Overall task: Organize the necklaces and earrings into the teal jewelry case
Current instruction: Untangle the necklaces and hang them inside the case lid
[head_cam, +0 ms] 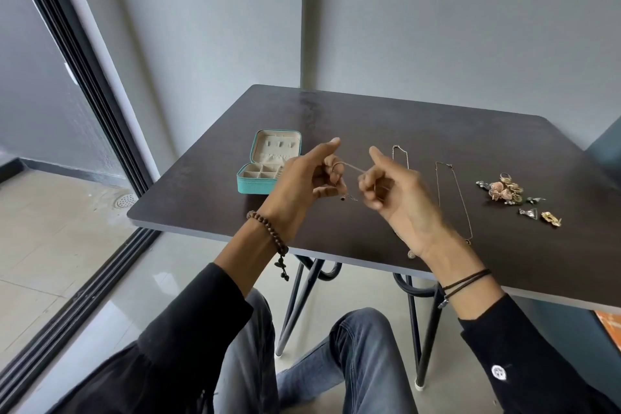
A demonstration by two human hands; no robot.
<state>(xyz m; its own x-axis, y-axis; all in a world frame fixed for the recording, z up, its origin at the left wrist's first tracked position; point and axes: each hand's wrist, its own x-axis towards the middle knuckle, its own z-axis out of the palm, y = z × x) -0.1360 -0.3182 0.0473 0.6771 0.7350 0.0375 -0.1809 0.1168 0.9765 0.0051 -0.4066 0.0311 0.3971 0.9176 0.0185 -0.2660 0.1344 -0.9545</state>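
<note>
Left hand and right hand each pinch a thin necklace chain. Looks light, limp, tangle-prone; best held near its ends.

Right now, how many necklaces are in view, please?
3: held necklace between left hand and right hand; middle necklace on table, partly behind right hand; right necklace beside it.

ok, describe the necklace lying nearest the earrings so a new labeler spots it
On the dark table, go right from the teal case toward the earring pile. The necklace is the thin chain lying just left of that pile; its neighbour chain runs behind the right hand.
</note>
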